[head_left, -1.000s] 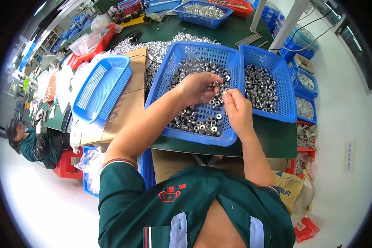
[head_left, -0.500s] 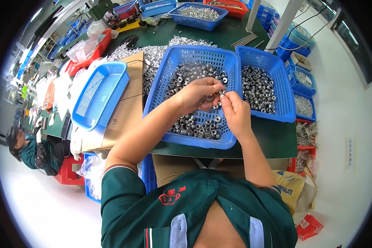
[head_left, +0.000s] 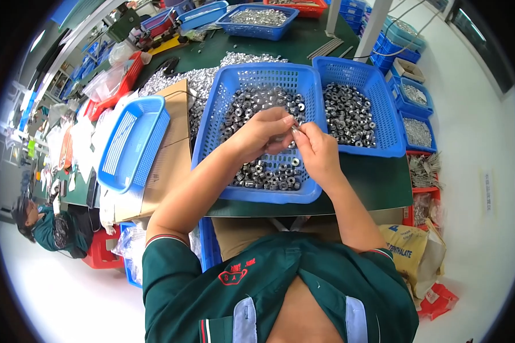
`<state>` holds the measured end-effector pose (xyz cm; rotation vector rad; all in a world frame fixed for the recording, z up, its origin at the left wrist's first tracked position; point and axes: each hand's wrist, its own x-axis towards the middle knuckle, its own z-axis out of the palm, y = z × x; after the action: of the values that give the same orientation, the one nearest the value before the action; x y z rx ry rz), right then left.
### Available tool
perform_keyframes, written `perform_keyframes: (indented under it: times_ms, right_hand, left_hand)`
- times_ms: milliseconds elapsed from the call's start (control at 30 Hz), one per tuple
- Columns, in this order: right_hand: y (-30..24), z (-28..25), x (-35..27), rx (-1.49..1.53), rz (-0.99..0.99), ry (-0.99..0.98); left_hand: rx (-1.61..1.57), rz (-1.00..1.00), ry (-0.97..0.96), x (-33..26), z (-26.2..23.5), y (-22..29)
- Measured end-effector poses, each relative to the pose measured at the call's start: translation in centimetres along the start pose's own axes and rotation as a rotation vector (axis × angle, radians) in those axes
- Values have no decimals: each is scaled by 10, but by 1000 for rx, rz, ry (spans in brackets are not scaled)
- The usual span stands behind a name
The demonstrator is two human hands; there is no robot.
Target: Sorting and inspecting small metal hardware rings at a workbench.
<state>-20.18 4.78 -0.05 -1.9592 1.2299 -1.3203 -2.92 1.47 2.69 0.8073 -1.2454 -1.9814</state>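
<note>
Head: right fingers pinch a metal piece; long axis unclear.

Bright light, dark curved fisheye rim

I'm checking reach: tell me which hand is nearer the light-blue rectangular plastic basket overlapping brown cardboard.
Left. The left hand is right of the light-blue basket, over the larger blue plastic basket of metal pieces; the right hand is farther right.
</note>
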Motion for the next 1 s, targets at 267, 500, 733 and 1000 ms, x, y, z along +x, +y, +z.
perform_keyframes:
  times_ms: [267, 500, 733, 1000]
  right_hand:
    - [4, -3, 3, 15, -9, -26]
    - [-3, -4, -1, -309, -178, -75]
    - [-7, -7, 3, -466, -186, -339]
    - [7, 9, 1, -70, -178, -120]
  left_hand:
    - [105, 93, 19, 0, 4, 0]
    - [564, 124, 235, 26, 36, 66]
    - [1108, -73, -347, 121, 101, 49]
    - [1806, 258, -454, 205, 126, -35]
